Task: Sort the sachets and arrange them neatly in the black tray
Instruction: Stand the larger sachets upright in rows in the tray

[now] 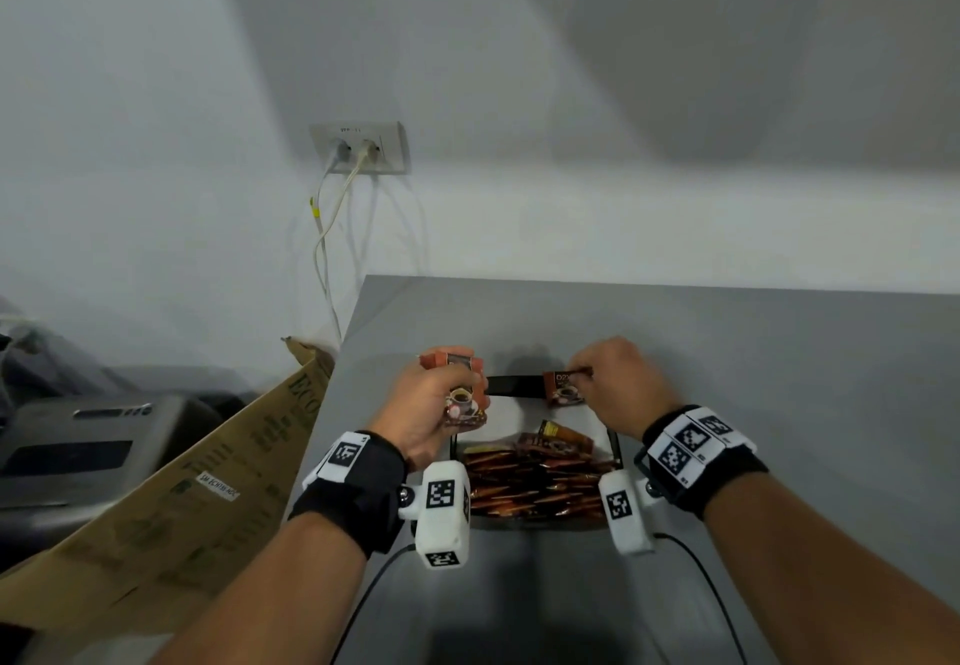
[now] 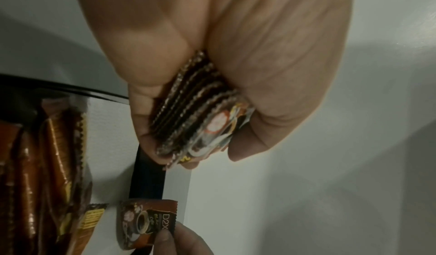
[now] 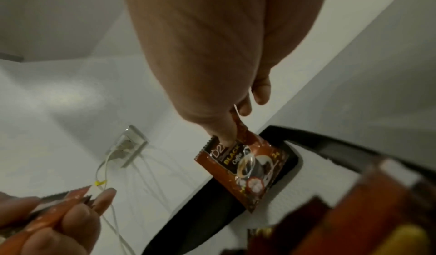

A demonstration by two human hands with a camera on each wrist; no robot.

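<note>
A black tray (image 1: 511, 385) sits on the grey table, its near half filled with a row of brown and orange sachets (image 1: 524, 482). My left hand (image 1: 434, 404) grips a stack of several coffee sachets (image 2: 200, 109) above the tray's far-left corner. My right hand (image 1: 613, 383) pinches the top corner of one brown coffee sachet (image 3: 245, 167), which hangs over the tray's far rim (image 3: 313, 137). Two loose sachets (image 1: 558, 443) lie atop the row inside the tray.
The grey table (image 1: 727, 352) stretches to the right and far side. A cardboard sheet (image 1: 171, 498) leans at the table's left edge. A wall socket (image 1: 358, 148) with white cables hangs behind. Black cables (image 1: 696, 576) run from the wrist cameras.
</note>
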